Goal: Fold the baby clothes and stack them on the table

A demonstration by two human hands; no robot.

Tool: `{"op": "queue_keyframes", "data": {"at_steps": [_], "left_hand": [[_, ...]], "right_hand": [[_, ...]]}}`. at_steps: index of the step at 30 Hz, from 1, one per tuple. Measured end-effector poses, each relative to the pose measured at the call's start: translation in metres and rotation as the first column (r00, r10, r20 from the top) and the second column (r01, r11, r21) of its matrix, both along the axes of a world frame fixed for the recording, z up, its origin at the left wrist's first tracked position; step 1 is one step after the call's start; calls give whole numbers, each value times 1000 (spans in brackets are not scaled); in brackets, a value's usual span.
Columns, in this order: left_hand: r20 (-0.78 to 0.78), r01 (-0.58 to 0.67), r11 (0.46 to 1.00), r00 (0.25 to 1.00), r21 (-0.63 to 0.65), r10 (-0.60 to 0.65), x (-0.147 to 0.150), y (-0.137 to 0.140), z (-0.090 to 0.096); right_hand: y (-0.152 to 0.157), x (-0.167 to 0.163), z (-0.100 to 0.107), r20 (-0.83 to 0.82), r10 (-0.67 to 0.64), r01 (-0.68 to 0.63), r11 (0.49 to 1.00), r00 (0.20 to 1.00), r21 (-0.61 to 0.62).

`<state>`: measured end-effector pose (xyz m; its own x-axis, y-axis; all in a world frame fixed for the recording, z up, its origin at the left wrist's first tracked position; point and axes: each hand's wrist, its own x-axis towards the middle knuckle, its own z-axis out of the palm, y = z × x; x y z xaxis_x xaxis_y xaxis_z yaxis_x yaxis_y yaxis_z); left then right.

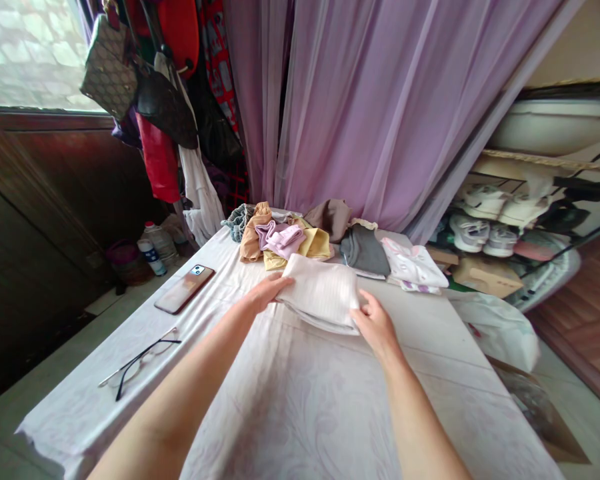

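Note:
Between my two hands is a folded white garment (323, 290), its exact kind hidden by the folds. My left hand (273, 290) pinches its left edge, and my right hand (375, 320) grips the right edge near the lower corner. Just beyond it lies a loose heap with a lilac cloth (283, 239), a yellow cloth (316, 244), a tan garment (255, 233) and a brown garment (330, 219). A folded dark grey garment (365, 252) and a folded white patterned garment (414, 263) lie to the right of the heap.
A phone (185, 289) and eyeglasses (140, 360) rest on the left side of the cloth-covered table (300, 413). Purple curtains (370, 107) hang behind it. Bags (165, 107) hang at the left, and a rack with shoes (480, 233) stands at the right.

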<state>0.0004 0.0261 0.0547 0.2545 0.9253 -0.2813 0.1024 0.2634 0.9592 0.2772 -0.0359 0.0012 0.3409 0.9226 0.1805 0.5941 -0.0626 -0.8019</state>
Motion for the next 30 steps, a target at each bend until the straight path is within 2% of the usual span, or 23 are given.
{"op": "queue_keyframes", "data": {"at_steps": [2,4,5,6,8,9,11,12,15,17,20,25,30], "left_hand": [[-210,47,998,977,45,-37,20,-10,-12],[-489,82,973,872,215,34,33,-20,-20],[-588,119,938,802,327,103,39,-24,-22],[-646,175,883,744,435,170,44,-26,-22],[-686,318,751,689,578,235,56,-30,-19],[-701,393,696,678,601,222,64,-30,-18],[-747,513,631,643,582,167,79,-29,-17],[-777,549,628,612,552,148,87,-27,-19],[-839,579,665,527,473,138,98,-22,-30],[-845,581,668,515,466,143,97,-19,-37],[-832,576,657,536,487,147,91,-18,-43],[-828,557,673,541,486,150,88,-22,-40],[-827,552,672,537,494,167,90,-23,-38]], "right_hand": [[-18,27,-3,147,-34,52,991,989,-124],[-33,42,-7,279,-3,73,968,960,-242],[-38,44,-7,344,14,79,963,939,-256],[-40,43,-7,407,21,80,970,913,-230],[-36,30,-2,515,-3,55,995,857,-88],[-30,20,2,549,-17,24,1000,836,-6],[-15,-4,8,595,35,-63,998,803,27],[-7,-14,8,615,69,-83,997,785,-5],[10,-34,1,635,155,-62,984,757,-167],[13,-36,-8,627,164,-28,975,762,-222],[11,-31,-17,620,140,-10,978,772,-208],[7,-28,-16,599,122,-33,987,791,-158],[9,-26,-22,520,79,-65,997,851,-47]]}}
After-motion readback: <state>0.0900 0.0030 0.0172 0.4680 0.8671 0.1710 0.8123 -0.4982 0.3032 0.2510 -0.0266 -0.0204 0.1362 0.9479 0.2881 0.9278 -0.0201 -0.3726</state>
